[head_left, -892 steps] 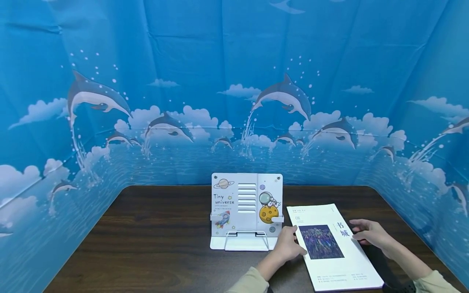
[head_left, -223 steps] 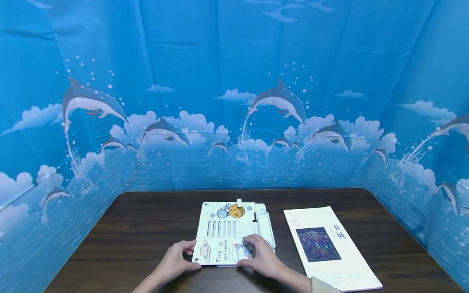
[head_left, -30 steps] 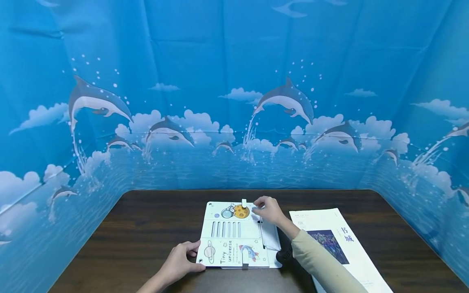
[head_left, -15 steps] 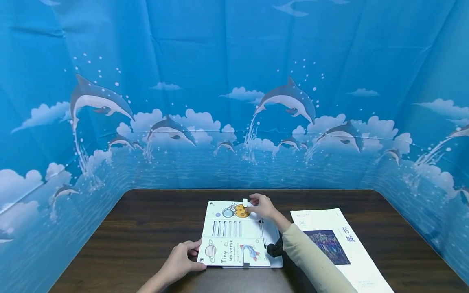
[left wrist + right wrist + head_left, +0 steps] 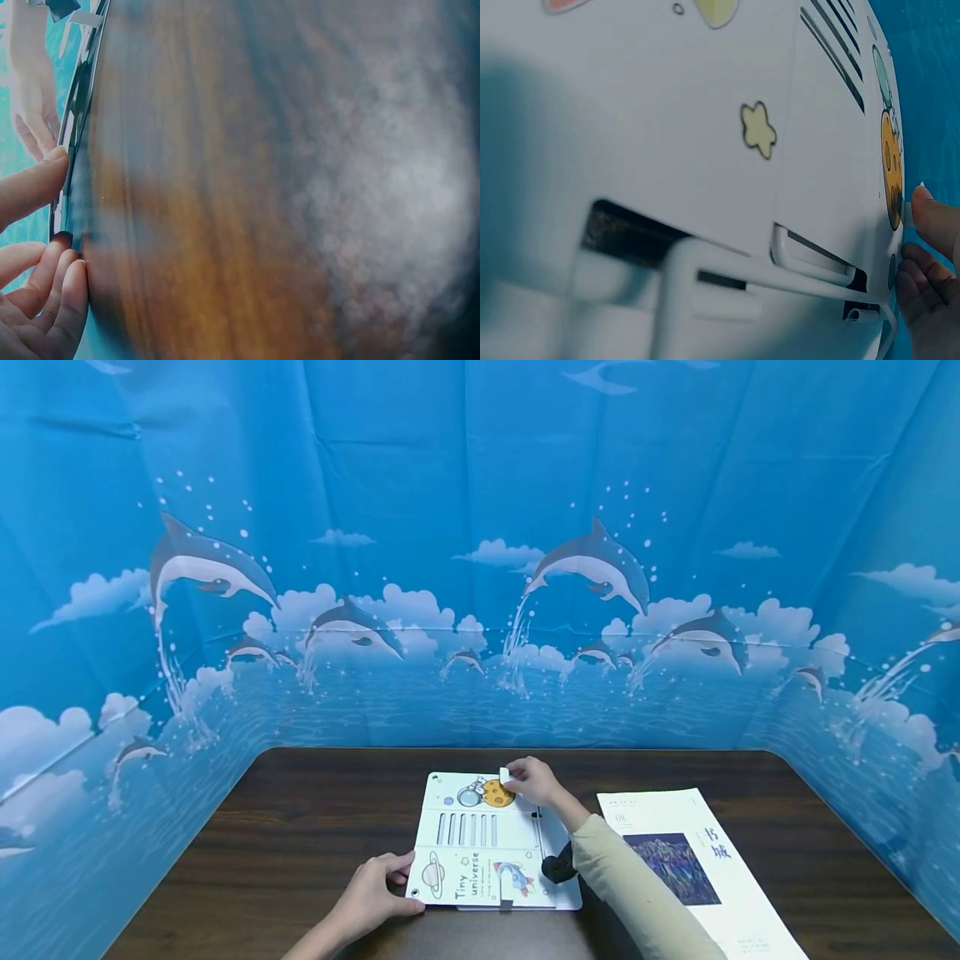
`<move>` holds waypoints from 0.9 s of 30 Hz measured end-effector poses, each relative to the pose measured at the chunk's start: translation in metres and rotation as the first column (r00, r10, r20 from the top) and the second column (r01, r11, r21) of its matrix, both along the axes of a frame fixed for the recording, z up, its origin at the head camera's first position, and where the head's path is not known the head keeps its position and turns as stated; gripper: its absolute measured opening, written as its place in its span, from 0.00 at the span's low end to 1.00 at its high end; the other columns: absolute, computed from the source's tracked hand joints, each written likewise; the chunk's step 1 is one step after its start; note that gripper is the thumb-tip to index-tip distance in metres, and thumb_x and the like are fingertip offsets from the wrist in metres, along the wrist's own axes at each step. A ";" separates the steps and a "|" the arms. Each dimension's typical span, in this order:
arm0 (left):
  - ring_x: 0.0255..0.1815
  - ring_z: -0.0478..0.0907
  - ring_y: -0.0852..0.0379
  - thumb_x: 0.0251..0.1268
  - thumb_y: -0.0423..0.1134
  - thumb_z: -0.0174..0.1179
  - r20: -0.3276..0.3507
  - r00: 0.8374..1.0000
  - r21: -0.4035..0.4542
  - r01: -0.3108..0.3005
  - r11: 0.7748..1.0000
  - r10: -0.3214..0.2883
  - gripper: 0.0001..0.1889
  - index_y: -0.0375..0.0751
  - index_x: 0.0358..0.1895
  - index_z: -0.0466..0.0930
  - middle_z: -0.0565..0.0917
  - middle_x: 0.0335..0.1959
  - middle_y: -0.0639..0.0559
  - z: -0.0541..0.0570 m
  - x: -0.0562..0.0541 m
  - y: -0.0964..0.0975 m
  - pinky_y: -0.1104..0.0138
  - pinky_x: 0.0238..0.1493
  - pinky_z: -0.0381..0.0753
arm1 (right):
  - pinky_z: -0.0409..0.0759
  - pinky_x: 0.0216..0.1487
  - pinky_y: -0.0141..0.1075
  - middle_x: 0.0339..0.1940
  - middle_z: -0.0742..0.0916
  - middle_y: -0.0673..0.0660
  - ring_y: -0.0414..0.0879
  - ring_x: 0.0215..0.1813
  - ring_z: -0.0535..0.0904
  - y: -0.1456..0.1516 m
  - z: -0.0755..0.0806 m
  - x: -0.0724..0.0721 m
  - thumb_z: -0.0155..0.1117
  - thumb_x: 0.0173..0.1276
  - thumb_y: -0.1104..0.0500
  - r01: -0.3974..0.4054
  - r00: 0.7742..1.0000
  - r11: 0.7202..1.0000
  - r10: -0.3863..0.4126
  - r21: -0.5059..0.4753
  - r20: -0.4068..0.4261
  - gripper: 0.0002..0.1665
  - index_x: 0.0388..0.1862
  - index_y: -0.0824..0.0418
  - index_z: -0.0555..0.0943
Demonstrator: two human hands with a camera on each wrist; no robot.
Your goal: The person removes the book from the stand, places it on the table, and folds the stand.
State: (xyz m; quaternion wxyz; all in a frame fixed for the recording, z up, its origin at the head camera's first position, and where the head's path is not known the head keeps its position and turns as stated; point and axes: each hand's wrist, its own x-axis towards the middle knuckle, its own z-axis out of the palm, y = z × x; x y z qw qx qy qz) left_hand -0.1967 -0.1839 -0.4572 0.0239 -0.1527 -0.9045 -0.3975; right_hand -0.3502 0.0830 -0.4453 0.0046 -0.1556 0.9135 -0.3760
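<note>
A white metal book stand (image 5: 517, 835), printed with a planet, a rocket and an astronaut, lies folded and turned sideways on the table. My left hand (image 5: 375, 889) holds its near left corner, with the thumb on one side of the edge and fingers on the other in the left wrist view. At the far edge, my right hand (image 5: 536, 782) pinches the small white page clip (image 5: 504, 774) between thumb and fingers. Close up in the right wrist view are the stand's white wire support (image 5: 810, 289) and slots. A second page clip (image 5: 506, 893) sits on the near edge.
To the right lies a white book (image 5: 735, 893) with a dark purple picture on its cover, partly behind my right sleeve. The dark wooden table (image 5: 300, 827) ends at a blue dolphin curtain (image 5: 420, 693).
Earlier the stand stood upright; it now lies folded flat. Over the last second my right hand has moved left onto the far page clip. The left hand has kept its place at the corner.
</note>
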 end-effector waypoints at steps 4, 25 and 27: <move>0.31 0.73 0.61 0.30 0.39 0.76 0.000 1.000 0.000 -0.006 1.000 0.006 0.36 0.23 0.48 0.76 0.81 0.36 0.51 0.001 0.000 0.000 0.73 0.32 0.74 | 0.75 0.44 0.41 0.40 0.79 0.58 0.49 0.43 0.75 -0.002 -0.002 0.000 0.63 0.59 0.62 0.012 1.000 1.000 -0.012 0.009 -0.012 0.18 0.47 0.69 0.78; 0.32 0.73 0.61 0.30 0.38 0.75 0.000 1.000 -0.026 -0.016 1.000 0.016 0.36 0.23 0.49 0.75 0.79 0.33 0.54 0.003 0.000 -0.001 0.72 0.33 0.74 | 0.76 0.43 0.40 0.42 0.81 0.59 0.49 0.43 0.76 -0.002 0.002 0.003 0.64 0.59 0.61 0.056 0.997 0.997 -0.053 -0.050 0.056 0.19 0.48 0.69 0.78; 0.32 0.73 0.61 0.31 0.38 0.75 0.003 1.000 -0.030 -0.011 0.999 0.011 0.36 0.23 0.49 0.75 0.78 0.33 0.55 0.004 0.000 -0.001 0.72 0.33 0.74 | 0.77 0.43 0.40 0.42 0.82 0.59 0.49 0.43 0.77 0.002 0.004 0.004 0.64 0.58 0.61 0.053 0.996 0.996 -0.047 -0.076 0.074 0.20 0.48 0.70 0.78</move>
